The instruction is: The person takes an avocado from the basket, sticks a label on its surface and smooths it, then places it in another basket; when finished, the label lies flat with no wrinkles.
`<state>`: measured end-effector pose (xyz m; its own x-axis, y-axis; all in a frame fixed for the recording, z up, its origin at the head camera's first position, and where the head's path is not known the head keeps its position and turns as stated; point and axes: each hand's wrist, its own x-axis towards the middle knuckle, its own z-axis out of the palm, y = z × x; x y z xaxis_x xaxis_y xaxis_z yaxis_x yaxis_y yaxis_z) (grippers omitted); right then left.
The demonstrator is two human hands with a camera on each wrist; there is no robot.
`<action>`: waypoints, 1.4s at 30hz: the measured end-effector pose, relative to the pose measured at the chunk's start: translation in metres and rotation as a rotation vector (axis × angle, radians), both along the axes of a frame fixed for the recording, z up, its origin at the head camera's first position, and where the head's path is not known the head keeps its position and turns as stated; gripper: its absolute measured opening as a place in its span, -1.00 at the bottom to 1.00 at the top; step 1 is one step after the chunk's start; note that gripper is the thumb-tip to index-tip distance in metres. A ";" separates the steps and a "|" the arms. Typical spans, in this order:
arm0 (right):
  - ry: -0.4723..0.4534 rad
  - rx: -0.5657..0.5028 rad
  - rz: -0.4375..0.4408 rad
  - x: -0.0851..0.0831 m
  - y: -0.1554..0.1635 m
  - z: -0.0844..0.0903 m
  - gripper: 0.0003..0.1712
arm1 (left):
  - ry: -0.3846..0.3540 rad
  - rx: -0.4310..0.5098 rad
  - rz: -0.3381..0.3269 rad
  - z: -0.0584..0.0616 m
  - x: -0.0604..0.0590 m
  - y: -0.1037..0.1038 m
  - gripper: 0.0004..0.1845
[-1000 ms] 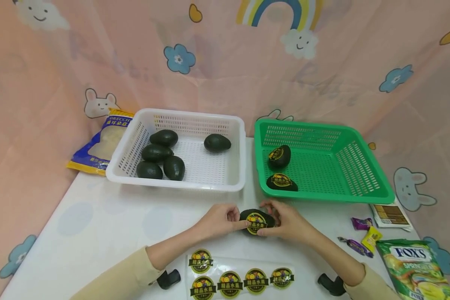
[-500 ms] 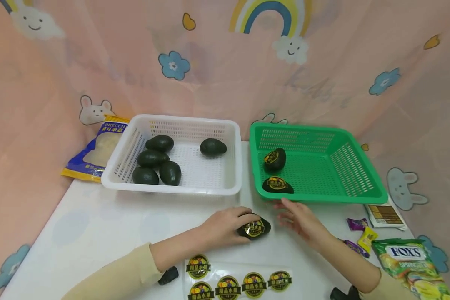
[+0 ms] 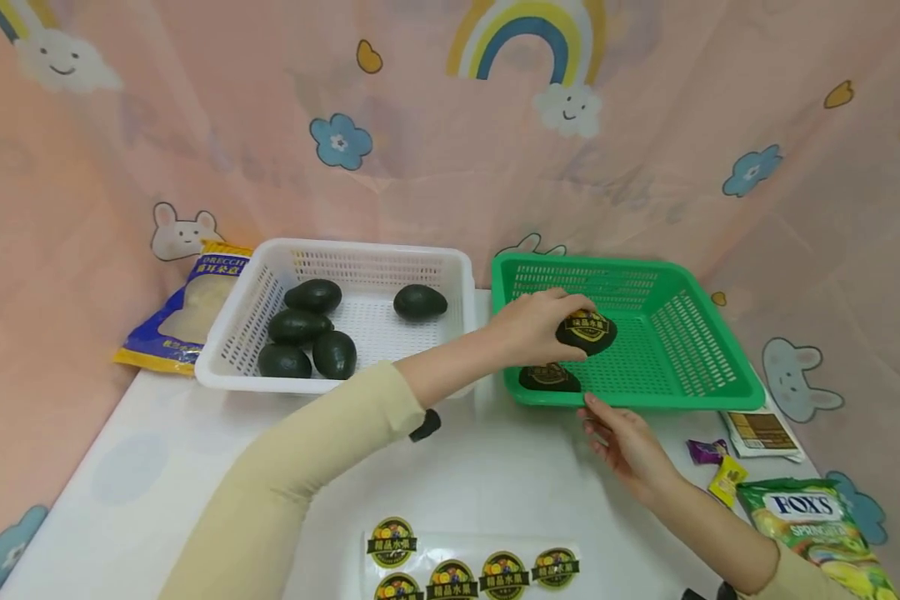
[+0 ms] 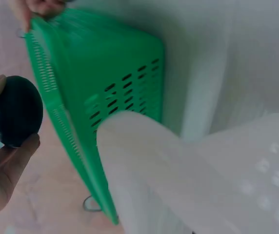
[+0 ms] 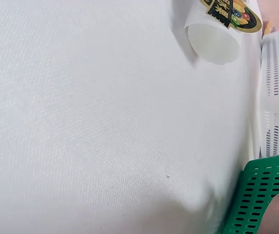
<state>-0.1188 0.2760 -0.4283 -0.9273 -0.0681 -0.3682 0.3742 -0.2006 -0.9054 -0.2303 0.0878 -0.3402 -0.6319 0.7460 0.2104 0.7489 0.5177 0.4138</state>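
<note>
In the head view my left hand (image 3: pixel 536 327) holds an avocado (image 3: pixel 596 335) with a round black-and-gold sticker over the green basket (image 3: pixel 690 398). Thumb and fingers also show around the dark fruit (image 4: pixel 17 112) in the left wrist view. Another stickered avocado (image 3: pixel 549 379) lies inside by the basket's front wall. My left hand and the held fruit cover the spot where a second one lay. The right hand (image 3: pixel 633 450) grips the basket's front rim, its thumb over the edge and its other fingers curled below, outside.
Several plain avocados (image 3: pixel 300 327) lie in the white basket (image 3: pixel 217 379) at left. A sticker sheet (image 3: pixel 468 546) is at the front. Bagged food (image 3: pixel 195 312) stands far left; wrapped candies (image 3: pixel 708 452) and a green FOX'S bag (image 3: pixel 813 525) lie at right.
The left hand has carried the stickered avocado from the table up and over the green basket. My right hand let go of that avocado and moved to the basket's front rim.
</note>
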 end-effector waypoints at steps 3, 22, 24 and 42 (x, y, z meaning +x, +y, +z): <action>0.002 0.010 0.009 -0.001 0.001 0.000 -0.68 | -0.005 -0.163 0.016 -0.008 -0.012 0.023 -0.36; 0.025 0.028 0.032 -0.001 0.004 -0.004 -0.64 | -0.245 0.142 -0.195 -0.007 0.012 -0.026 -0.78; 0.031 0.025 0.033 -0.002 0.004 -0.005 -0.64 | -0.348 0.231 -0.216 -0.008 0.027 -0.048 -0.80; -0.001 -0.080 0.190 0.001 -0.010 -0.008 -0.63 | -0.874 1.116 0.623 -0.120 0.082 -0.204 -0.71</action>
